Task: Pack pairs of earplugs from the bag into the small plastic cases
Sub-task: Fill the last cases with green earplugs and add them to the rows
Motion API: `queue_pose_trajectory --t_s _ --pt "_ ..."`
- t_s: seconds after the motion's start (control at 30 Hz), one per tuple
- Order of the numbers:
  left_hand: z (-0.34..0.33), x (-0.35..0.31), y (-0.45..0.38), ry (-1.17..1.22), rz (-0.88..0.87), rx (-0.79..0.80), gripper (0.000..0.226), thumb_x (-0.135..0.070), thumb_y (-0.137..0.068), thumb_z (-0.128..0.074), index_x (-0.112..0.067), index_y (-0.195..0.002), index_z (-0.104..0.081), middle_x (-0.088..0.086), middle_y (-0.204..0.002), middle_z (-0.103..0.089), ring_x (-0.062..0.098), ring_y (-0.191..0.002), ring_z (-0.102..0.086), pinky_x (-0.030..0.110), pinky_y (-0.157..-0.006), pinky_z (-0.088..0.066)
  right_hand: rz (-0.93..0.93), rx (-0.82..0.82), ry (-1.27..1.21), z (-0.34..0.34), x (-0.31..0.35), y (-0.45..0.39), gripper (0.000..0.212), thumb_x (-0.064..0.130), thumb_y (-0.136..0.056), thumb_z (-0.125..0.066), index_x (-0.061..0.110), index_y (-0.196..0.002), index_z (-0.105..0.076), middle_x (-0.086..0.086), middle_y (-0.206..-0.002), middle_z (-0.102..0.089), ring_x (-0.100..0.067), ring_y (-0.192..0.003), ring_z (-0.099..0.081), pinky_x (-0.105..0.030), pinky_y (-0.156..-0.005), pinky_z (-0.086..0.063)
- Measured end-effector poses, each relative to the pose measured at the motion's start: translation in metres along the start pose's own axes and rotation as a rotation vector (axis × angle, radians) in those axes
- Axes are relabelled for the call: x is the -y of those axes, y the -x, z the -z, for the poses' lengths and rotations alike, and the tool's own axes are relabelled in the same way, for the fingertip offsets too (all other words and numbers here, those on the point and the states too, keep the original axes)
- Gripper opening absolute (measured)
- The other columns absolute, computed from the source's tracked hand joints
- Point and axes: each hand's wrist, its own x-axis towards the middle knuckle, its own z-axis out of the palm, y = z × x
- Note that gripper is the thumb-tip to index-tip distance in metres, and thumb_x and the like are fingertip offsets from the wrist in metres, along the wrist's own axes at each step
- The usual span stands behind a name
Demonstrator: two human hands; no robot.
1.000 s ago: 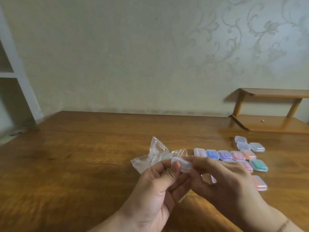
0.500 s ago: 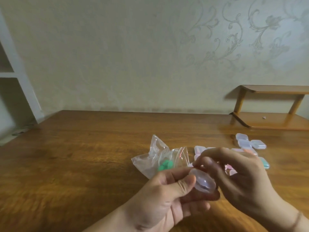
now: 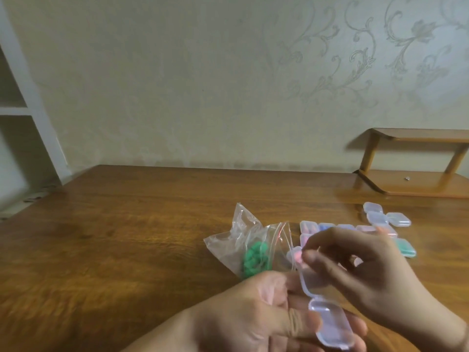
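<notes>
Clear plastic, hinged wide, the open case [image 3: 327,308] lies across the left hand [image 3: 256,318], whose fingers and thumb curl round it so both halves face up for filling. The right hand [image 3: 355,270] hovers over its far half, fingers curled; whether they pinch anything I cannot tell. Just beyond, the bag [image 3: 251,247] of green earplugs [image 3: 253,257] gapes within reach. Filled cases [image 3: 355,229] line the table [image 3: 114,237] behind.
</notes>
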Motion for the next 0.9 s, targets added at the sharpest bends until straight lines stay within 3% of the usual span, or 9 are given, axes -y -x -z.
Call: queue_pose_trajectory --t_s 0.07,0.13,0.2,0.27,0.37,0.5,0.6,0.7,0.9 --pt "0.009 -0.013 0.004 0.044 -0.028 -0.072 0.037 -0.008 -0.098 -0.053 -0.004 -0.135 -0.055 0.025 -0.127 -0.056 0.035 -0.118 -0.056 0.030 -0.089 -0.053 -0.084 -0.122 -0.111 0.003 0.000 -0.003 0.027 0.054 -0.086 -0.055 0.030 -0.082 -0.067 0.010 -0.057 -0.059 -0.003 -0.047 -0.051 -0.016 -0.045 -0.038" --pt "0.022 -0.034 0.012 0.112 -0.118 -0.213 0.037 -0.009 -0.095 -0.056 0.004 -0.130 -0.058 0.026 -0.122 -0.062 0.030 -0.106 -0.065 0.032 -0.081 -0.057 -0.166 -0.172 -0.053 0.004 -0.001 -0.004 0.024 0.051 -0.085 -0.057 0.030 -0.078 -0.068 0.009 -0.054 -0.057 -0.003 -0.046 -0.047 -0.014 -0.044 -0.036" --pt "0.036 -0.054 0.021 0.185 -0.227 -0.398 0.047 -0.007 -0.088 -0.060 0.008 -0.132 -0.052 0.026 -0.118 -0.065 0.028 -0.097 -0.069 0.033 -0.079 -0.059 -0.227 -0.035 0.164 -0.002 -0.003 -0.003 0.015 0.048 -0.084 -0.063 0.035 -0.080 -0.069 0.011 -0.056 -0.060 -0.004 -0.046 -0.051 -0.011 -0.044 -0.035" --pt "0.045 -0.066 0.026 0.254 -0.301 -0.588 0.055 -0.008 -0.082 -0.064 0.005 -0.134 -0.051 0.025 -0.118 -0.066 0.029 -0.100 -0.069 0.036 -0.083 -0.059 -0.301 0.149 0.278 -0.014 -0.003 0.000 0.023 0.055 -0.080 -0.060 0.038 -0.092 -0.069 0.018 -0.064 -0.064 -0.001 -0.055 -0.058 -0.013 -0.049 -0.042" --pt "0.051 -0.070 0.028 0.344 -0.310 -0.786 0.043 -0.014 -0.086 -0.058 0.003 -0.125 -0.057 0.026 -0.121 -0.067 0.032 -0.105 -0.070 0.040 -0.090 -0.057 -0.346 0.341 0.437 -0.031 0.002 0.001 0.037 0.061 -0.081 -0.057 0.048 -0.116 -0.058 0.022 -0.065 -0.061 0.004 -0.067 -0.058 -0.014 -0.062 -0.048" --pt "0.050 -0.069 0.027 0.339 -0.275 -0.835 0.037 -0.018 -0.094 -0.053 0.004 -0.123 -0.059 0.027 -0.121 -0.067 0.034 -0.106 -0.069 0.041 -0.093 -0.054 -0.330 0.365 0.506 -0.037 0.004 0.000 0.043 0.066 -0.081 -0.054 0.046 -0.119 -0.056 0.017 -0.083 -0.066 0.000 -0.080 -0.061 -0.019 -0.071 -0.051" --pt "0.046 -0.067 0.025 0.332 -0.251 -0.835 0.040 -0.019 -0.090 -0.056 0.005 -0.122 -0.059 0.026 -0.120 -0.067 0.033 -0.107 -0.069 0.041 -0.093 -0.054 -0.373 0.355 0.486 -0.040 0.007 -0.001 0.044 0.074 -0.076 -0.050 0.044 -0.105 -0.060 0.018 -0.074 -0.059 0.001 -0.073 -0.059 -0.017 -0.067 -0.051" --pt "0.043 -0.065 0.023 0.337 -0.234 -0.822 0.048 -0.019 -0.081 -0.060 0.005 -0.122 -0.059 0.026 -0.121 -0.067 0.033 -0.108 -0.069 0.041 -0.092 -0.054 -0.374 0.303 0.546 -0.050 0.005 -0.001 0.060 0.084 -0.067 -0.034 0.038 -0.094 -0.062 0.014 -0.078 -0.065 -0.001 -0.073 -0.060 -0.019 -0.066 -0.052" --pt "0.041 -0.064 0.023 0.343 -0.239 -0.821 0.045 -0.019 -0.083 -0.058 0.005 -0.121 -0.060 0.027 -0.119 -0.068 0.034 -0.106 -0.070 0.041 -0.091 -0.054 -0.332 0.248 0.677 -0.061 0.004 -0.001 0.072 0.084 -0.060 -0.022 0.033 -0.091 -0.063 0.009 -0.078 -0.066 -0.005 -0.068 -0.060 -0.019 -0.054 -0.042"
